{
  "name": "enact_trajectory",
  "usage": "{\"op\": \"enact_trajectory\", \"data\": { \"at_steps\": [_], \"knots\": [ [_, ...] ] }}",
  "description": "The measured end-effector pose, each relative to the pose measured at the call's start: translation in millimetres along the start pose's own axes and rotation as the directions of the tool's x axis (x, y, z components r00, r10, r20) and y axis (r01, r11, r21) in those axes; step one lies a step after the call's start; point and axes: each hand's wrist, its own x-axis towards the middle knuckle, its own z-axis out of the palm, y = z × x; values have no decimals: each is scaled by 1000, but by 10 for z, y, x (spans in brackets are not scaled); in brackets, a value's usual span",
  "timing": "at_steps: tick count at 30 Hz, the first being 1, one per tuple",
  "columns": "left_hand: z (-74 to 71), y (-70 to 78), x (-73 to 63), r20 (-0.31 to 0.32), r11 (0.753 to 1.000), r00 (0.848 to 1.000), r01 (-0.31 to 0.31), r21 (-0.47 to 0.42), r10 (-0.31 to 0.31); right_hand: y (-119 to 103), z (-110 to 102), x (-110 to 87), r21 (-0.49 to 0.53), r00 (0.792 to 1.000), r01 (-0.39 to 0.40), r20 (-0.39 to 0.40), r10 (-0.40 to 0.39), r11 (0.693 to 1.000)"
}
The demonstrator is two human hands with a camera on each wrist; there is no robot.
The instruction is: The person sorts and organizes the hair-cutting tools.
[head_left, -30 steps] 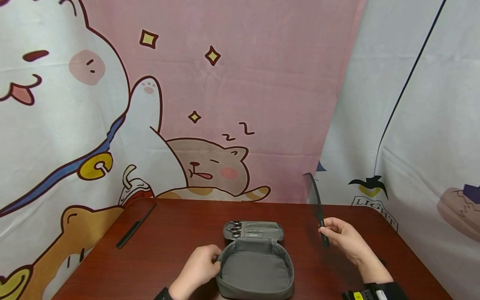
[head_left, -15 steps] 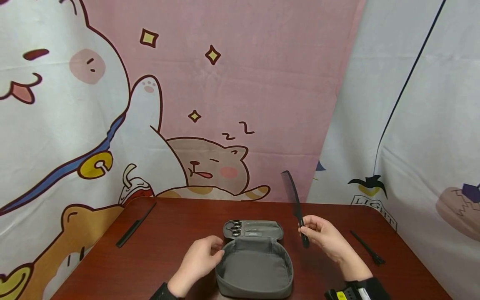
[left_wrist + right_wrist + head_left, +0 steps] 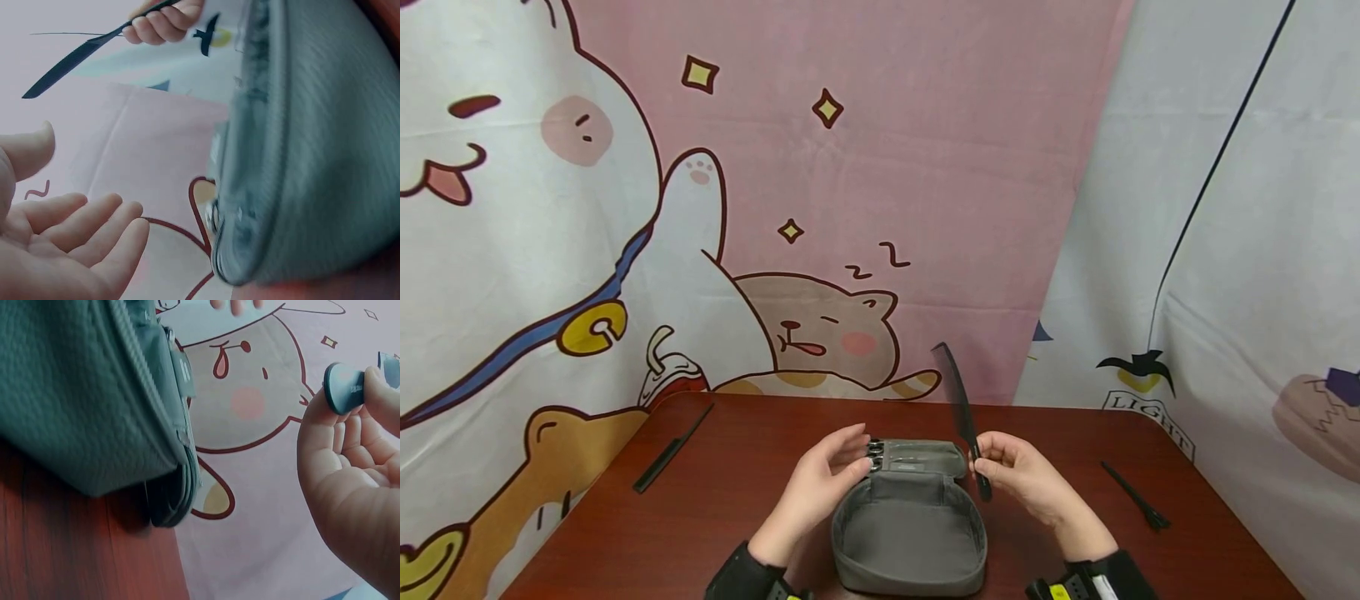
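Observation:
My right hand [image 3: 1021, 477] pinches a black comb [image 3: 961, 400] by its handle, teeth end up, just right of the grey case. In the right wrist view the handle's rounded end [image 3: 344, 389] shows between thumb and fingers. My left hand [image 3: 820, 483] hovers at the left of the case with its fingers extended and holds nothing; its palm faces up in the left wrist view. The grey zip case [image 3: 910, 533] stands unzipped, its lid folded back away from me. Scissor handles [image 3: 874, 457] show in the lid's pocket, partly hidden by the left fingers.
A black razor-like comb [image 3: 672, 450] lies on the dark red wooden table [image 3: 760, 425] at the left. On the right lies a slim black clip-shaped piece [image 3: 1135, 497]. Behind the table hangs a printed cartoon cloth [image 3: 970, 208].
My right hand has carried the comb leftward to the case, uncovering the slim black piece. My left hand has let go of the case's rim and moved up toward the lid, fingers spreading.

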Motion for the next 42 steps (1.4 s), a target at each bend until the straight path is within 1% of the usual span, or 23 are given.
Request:
{"op": "enact_trajectory", "data": {
  "at_steps": [2,5,9,12,18,23,25,27,31,34,36,39,42],
  "knots": [
    [15,39,31,21,997,1000,-2,-76,3,0,16,13,21,999,18,38,-18,1000],
    [39,90,69,75,984,997,-11,-177,25,-18,64,36,49,995,47,88,-51,998],
    [80,145,119,151,957,987,-15,-289,61,-52,140,65,84,985,59,156,-72,995],
    [122,188,153,174,937,980,-31,-347,97,-62,186,87,104,975,57,210,-78,993],
    [195,238,205,186,892,962,-101,-440,201,-65,264,127,121,949,86,292,-119,989],
    [236,237,243,163,833,938,-180,-523,305,-48,308,135,165,932,79,338,-131,983],
    [253,238,259,159,809,927,-202,-553,341,-34,319,135,187,926,71,352,-134,980],
    [272,242,273,164,789,915,-215,-576,369,-18,330,138,206,923,58,363,-131,977],
    [303,246,283,191,754,900,-195,-628,392,10,364,155,244,912,40,386,-135,969],
    [321,250,281,208,725,894,-167,-669,398,24,398,179,273,899,41,410,-155,961],
    [330,251,278,208,709,891,-162,-686,404,35,418,196,292,888,44,427,-171,955],
    [338,252,271,200,694,893,-156,-703,403,56,436,214,308,878,44,442,-184,950],
    [340,248,265,189,683,894,-159,-713,405,71,450,222,321,875,30,450,-181,946]
  ]
}}
